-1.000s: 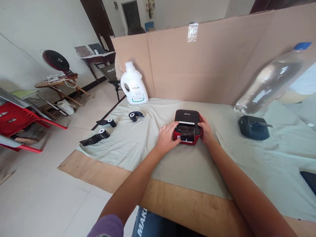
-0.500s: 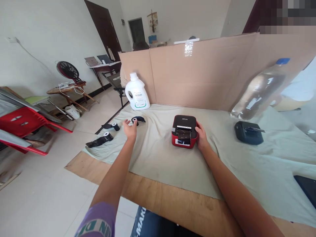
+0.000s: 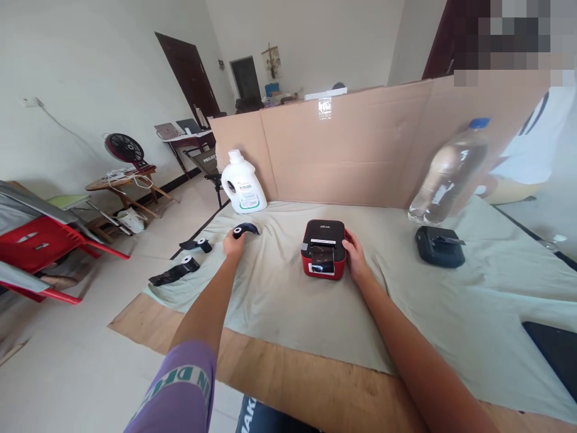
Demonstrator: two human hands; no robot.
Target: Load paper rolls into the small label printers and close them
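Note:
A small red and black label printer (image 3: 323, 248) sits on the grey cloth (image 3: 288, 288) in the middle of the table, a dark strip hanging out of its front slot. My right hand (image 3: 354, 257) rests against its right side, fingers curled on the casing. My left hand (image 3: 234, 243) is stretched out to the left and closes on a black roll with a white core (image 3: 244, 230). Two more black rolls (image 3: 198, 245) (image 3: 178, 270), partly unwound, lie further left near the cloth's edge.
A white detergent jug (image 3: 241, 183) stands at the back left against a cardboard screen (image 3: 360, 144). A clear bottle with a blue cap (image 3: 446, 174) leans at the right above a second black printer (image 3: 439, 246). A dark flat object (image 3: 552, 349) lies at the right edge. Another person sits behind the screen at the far right.
My left hand left the printer, swung left across the cloth and reached the nearest black roll. My right hand stayed on the printer's right side. The camera view lifted a little.

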